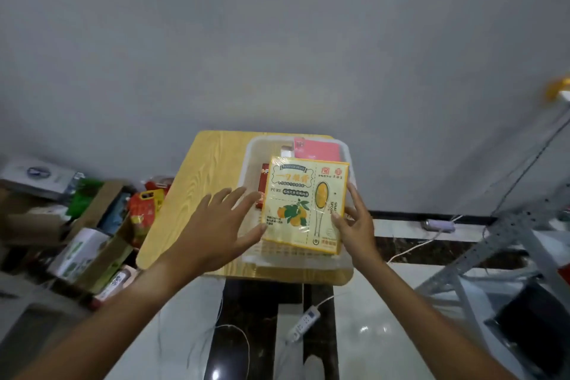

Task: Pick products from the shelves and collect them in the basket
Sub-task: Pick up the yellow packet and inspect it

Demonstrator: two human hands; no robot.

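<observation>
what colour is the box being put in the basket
Yellow box with orange fruit printed on it, seen in the head view.

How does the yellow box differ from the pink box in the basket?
The yellow box lies on top, between the left hand and right hand; the pink box sits at the basket's far end, untouched. The yellow box shows its whole printed face; the pink box is partly hidden behind it. Both are flat packs.

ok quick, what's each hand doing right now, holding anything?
Left hand: open, fingers spread, fingertips at the yellow box's left edge.
Right hand: holding the yellow box by its right edge, over the basket.
</observation>
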